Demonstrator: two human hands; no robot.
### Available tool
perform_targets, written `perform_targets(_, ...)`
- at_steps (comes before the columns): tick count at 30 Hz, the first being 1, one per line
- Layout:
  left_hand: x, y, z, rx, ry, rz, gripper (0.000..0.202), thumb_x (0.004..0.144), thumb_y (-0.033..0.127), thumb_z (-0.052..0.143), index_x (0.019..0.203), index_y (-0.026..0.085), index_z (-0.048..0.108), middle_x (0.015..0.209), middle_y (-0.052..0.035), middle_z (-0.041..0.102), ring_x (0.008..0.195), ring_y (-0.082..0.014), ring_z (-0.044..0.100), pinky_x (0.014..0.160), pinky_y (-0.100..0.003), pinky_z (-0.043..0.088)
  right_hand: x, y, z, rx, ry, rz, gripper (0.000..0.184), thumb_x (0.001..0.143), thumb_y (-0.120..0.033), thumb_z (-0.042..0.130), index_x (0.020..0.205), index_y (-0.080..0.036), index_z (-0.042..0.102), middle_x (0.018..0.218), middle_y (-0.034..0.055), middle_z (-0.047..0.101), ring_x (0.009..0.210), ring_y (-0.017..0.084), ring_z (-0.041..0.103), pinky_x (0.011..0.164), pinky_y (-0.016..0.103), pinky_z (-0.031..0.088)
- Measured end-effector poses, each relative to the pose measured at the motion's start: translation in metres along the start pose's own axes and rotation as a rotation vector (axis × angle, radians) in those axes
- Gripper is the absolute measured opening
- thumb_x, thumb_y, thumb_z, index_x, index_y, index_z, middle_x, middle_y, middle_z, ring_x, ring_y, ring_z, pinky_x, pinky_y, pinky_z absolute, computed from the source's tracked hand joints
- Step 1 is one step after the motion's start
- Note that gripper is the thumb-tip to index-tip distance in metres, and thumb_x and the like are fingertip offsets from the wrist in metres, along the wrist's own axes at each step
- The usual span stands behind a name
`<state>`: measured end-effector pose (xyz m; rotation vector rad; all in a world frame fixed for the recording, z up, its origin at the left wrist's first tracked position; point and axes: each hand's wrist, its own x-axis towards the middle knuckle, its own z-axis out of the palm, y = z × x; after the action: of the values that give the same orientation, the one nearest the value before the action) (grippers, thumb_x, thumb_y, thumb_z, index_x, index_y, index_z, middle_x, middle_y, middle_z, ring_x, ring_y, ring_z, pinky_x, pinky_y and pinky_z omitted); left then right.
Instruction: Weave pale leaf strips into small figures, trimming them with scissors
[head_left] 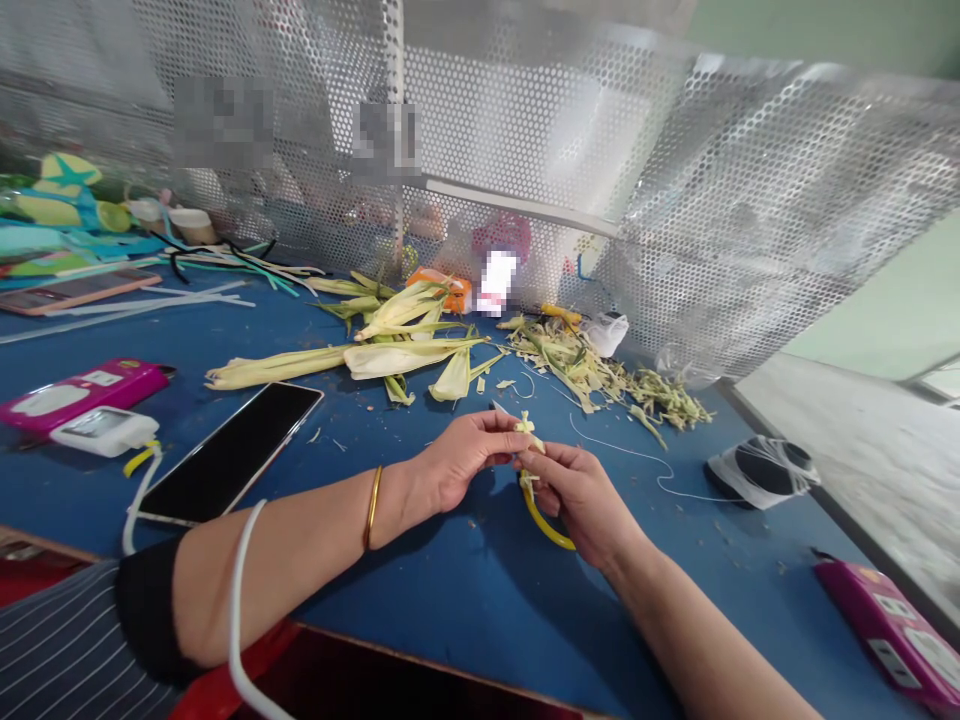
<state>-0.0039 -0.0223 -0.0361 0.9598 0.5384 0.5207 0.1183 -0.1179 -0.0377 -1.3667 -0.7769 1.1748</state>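
Note:
My left hand point(478, 450) and my right hand point(576, 492) meet over the front of the blue table. Between the fingertips of both is a small, pale, knotted piece of corn husk point(526, 428). A curved yellow band point(551, 528) hangs below, partly hidden behind my right fingers. Another pale knot point(529, 482) sits at its upper end. Whether the band is a ring or a handle, I cannot tell. A thin grey tip point(498, 407) pokes out above my left fingers. Beyond my hands lie whole corn husks point(409, 358).
Husk scraps point(592, 370) heap at the back right. White thread point(664, 470) runs to a dark spool point(763, 472). A black-screened phone point(236, 450) and a magenta power strip point(94, 390) lie left; another power strip point(889, 630) lies right. A white cable point(238, 600) crosses my left forearm.

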Motion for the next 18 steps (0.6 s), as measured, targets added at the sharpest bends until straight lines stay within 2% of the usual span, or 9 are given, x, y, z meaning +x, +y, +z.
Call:
perform_targets(9,0.0007,-0.0010,-0.0008,-0.007,0.018,-0.020,0.032,0.052,0.025,0.091,0.071,0.014,0.068,0.075,-0.0027,0.066,0.076,-0.0137,0.060,0.082,-0.031,0.046,0.0006,0.0016,-0.0020,0.001,-0.027,-0.012,0.037,0.067,-0.048,0.080,0.068,-0.016,0.064,0.046,-0.0077,0.041,0.042,0.005,0.028,0.044,0.024,0.017)
perform_targets(13,0.0006,-0.0012,-0.0003,0.040,0.043,0.011,0.030,0.055,0.028,0.089,0.074,0.013,0.071,0.081,-0.0053,0.069,0.080,-0.0158,0.061,0.084,-0.033,0.046,0.0016,0.0024,-0.0011,-0.036,0.021,-0.057,0.038,0.066,-0.051,0.080,0.068,-0.016,0.065,0.045,-0.0075,0.041,0.042,0.005,0.028,0.044,0.024,0.017)
perform_targets(18,0.0014,-0.0021,-0.0011,0.095,0.093,0.042,0.030,0.058,0.031,0.087,0.078,0.014,0.074,0.084,-0.0061,0.071,0.080,-0.0158,0.061,0.081,-0.031,0.045,0.0027,0.0027,0.0005,-0.065,0.078,-0.083,0.039,0.063,-0.052,0.081,0.065,-0.017,0.064,0.044,-0.0074,0.041,0.041,0.005,0.028,0.044,0.024,0.017)
